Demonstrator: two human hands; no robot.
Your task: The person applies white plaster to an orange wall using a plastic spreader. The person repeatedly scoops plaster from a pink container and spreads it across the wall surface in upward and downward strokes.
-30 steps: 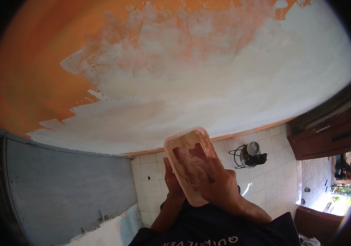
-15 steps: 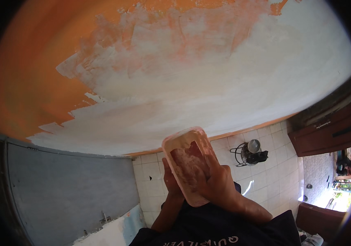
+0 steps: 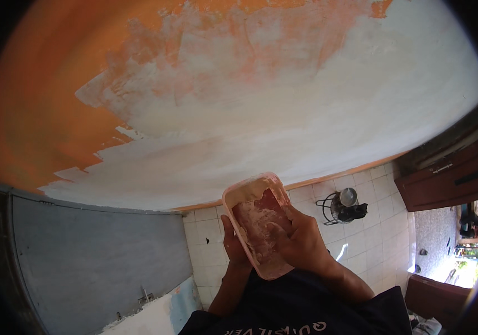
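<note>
A pink plastic tray [image 3: 250,192], smeared inside with pale plaster, is held tilted up in front of me. My left hand [image 3: 233,245] grips it from below and along its left side. My right hand [image 3: 300,240] lies over the tray's right half, its fingers pressed into the inside; whether it holds a tool there is hidden. Above the tray spreads an orange wall [image 3: 43,106] with a broad patch of fresh white plaster [image 3: 283,117] over its middle and right.
White floor tiles [image 3: 373,234] lie below the wall. A dark metal stand with a pot [image 3: 345,205] sits on them to the right. A brown wooden cabinet [image 3: 445,178] is at the far right, a grey panel [image 3: 93,257] at lower left.
The tray and both hands stay almost still; the right hand's fingers shift slightly inside the tray. The view drifts a little.
</note>
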